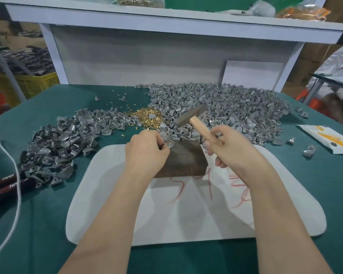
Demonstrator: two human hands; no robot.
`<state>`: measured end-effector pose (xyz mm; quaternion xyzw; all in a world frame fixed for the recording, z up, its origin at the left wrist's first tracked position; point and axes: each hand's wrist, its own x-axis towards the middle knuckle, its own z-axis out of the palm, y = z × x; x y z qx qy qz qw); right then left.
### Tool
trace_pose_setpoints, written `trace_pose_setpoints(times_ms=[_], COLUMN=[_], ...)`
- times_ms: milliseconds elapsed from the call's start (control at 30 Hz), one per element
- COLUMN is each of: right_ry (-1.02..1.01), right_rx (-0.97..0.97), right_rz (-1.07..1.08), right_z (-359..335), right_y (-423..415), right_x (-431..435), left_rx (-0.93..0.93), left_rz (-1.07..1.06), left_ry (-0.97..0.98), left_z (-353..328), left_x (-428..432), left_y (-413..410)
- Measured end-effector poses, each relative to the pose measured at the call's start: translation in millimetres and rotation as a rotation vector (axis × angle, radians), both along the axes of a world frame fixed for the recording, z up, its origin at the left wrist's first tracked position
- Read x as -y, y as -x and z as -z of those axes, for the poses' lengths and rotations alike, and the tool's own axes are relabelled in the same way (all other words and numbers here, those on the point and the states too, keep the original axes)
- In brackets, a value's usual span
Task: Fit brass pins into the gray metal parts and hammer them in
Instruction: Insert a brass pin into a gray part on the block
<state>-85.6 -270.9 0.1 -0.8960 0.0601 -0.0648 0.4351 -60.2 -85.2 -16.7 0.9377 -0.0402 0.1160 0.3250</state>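
Left hand (147,149) pinches a gray part (169,142) with brass pin onto the steel block (183,159) between the hands, right hand (231,149) clenches the hammer (192,116) handle, head raised beyond; parts likely small, rigid, slippery—grip edges; loose pins (147,117) and part heaps lie beyond on the worktop (48,224).
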Motion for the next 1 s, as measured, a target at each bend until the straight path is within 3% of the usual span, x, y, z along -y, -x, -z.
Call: trace_pose_setpoints(times_ms=[167, 367, 633, 833, 1000], right_ry=[0.267, 0.318, 0.436, 0.332, 0.428], right_rx=[0.245, 0.322, 0.165, 0.38, 0.164], right_rz=[-0.08, -0.073, -0.181, 0.005, -0.213], right_z=[-13.4, -21.2, -17.9, -19.5, -18.3], right_y=[8.3, 20.3, 28.5, 26.5, 29.1], right_x=[-5.8, -5.5, -5.6, -0.1, -4.2], left_rx=[-0.002, -0.01, -0.017, -0.002, -0.051], left_rz=[-0.002, 0.007, 0.005, 0.008, -0.024], left_ry=[0.032, 0.077, 0.131, 0.119, 0.154], left_z=[1.5, 0.9, 0.4, 3.2, 1.7], left_x=[0.1, -1.4, -2.3, -2.5, -1.7], left_y=[-0.7, -1.6, -2.1, -3.7, -3.3])
